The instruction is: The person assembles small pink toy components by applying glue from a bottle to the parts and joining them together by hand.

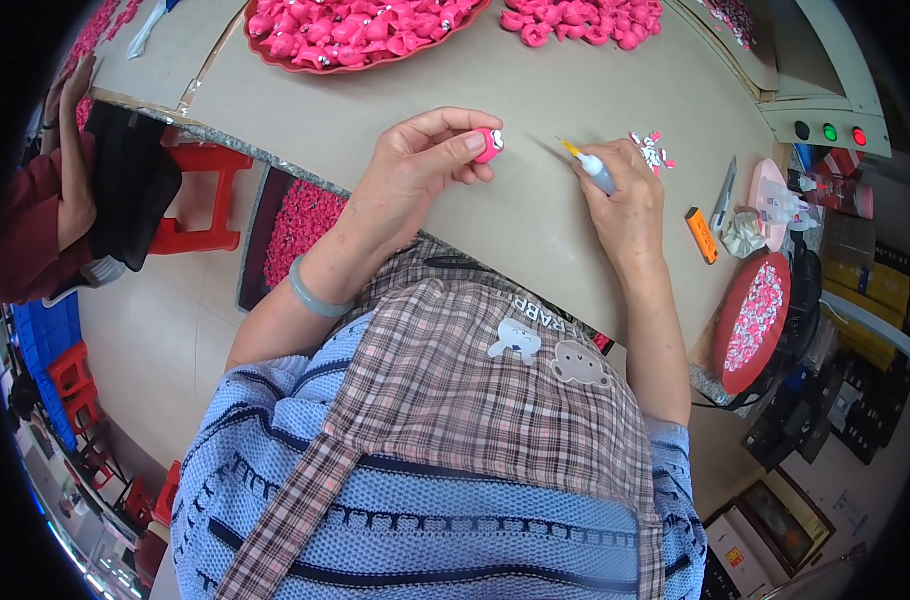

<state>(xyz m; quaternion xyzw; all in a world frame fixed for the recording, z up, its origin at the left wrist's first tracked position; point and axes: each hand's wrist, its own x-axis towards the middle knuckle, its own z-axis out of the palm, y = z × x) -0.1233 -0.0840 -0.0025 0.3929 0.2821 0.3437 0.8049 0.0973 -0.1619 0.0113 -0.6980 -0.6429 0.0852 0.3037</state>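
Between the thumb and fingers of my left hand [425, 155] is a small pink figurine piece [491, 146] with a white and black patch on its side. My right hand [623, 195] grips a small glue bottle [596, 172], pale and translucent, with a thin yellow tip. That tip points up and left toward the pink piece, a short gap apart from it. Just beyond my right hand lies a little pile of white, black and pink parts [653, 152] on the table [535, 240].
At the far side stand a red tray [355, 66] of pink pieces and a loose pink heap [585, 22]. To the right lie an orange cutter [702, 236], a pointed metal tool [723, 196], crumpled tissue [743, 234] and a red dish [729, 350] of small parts. Another person's arm [73, 160] shows at left.
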